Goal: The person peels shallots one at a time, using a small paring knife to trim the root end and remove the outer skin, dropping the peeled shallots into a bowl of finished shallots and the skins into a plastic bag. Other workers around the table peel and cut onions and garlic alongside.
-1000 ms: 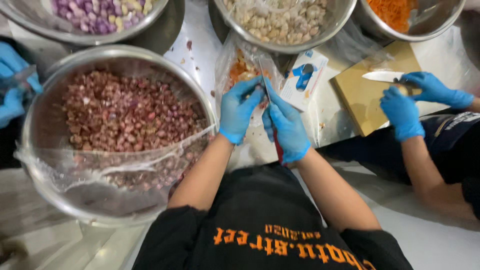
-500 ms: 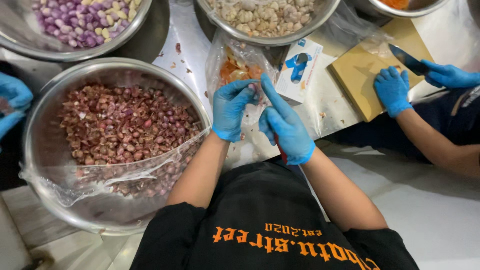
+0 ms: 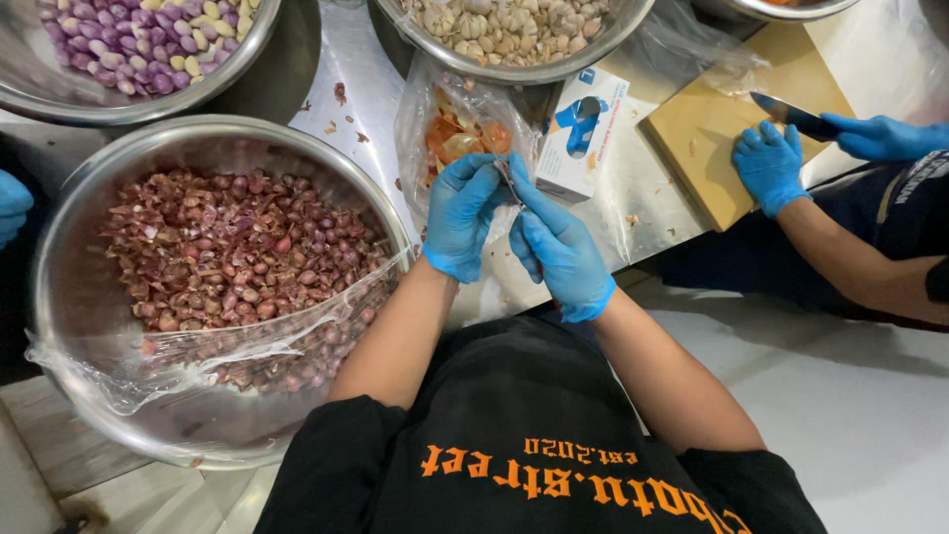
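Note:
My left hand (image 3: pixel 460 213) and my right hand (image 3: pixel 561 252), both in blue gloves, meet at the fingertips over the table edge. A thin grey blade (image 3: pixel 510 184) shows between them, gripped by my right hand. My left fingers curl around something small that the glove hides. Just beyond my hands lies a clear plastic bag (image 3: pixel 435 109) with orange-brown peels. To my left stands a big steel bowl (image 3: pixel 59 227) of unpeeled red shallots (image 3: pixel 227 257), with plastic film (image 3: pixel 227 351) draped over its near side.
At the back are a bowl of peeled purple shallots (image 3: pixel 148 59) and a bowl of garlic cloves (image 3: pixel 504 25). A glove box (image 3: pixel 583 129) lies by the bag. On the right, a co-worker's gloved hands (image 3: pixel 771 168) hold a knife (image 3: pixel 791 119) on a wooden board (image 3: pixel 707 133). Another gloved hand (image 3: pixel 12 203) shows at the left edge.
My hands stay joined and have barely shifted. The co-worker's knife rose off the board and turned, and their hands moved.

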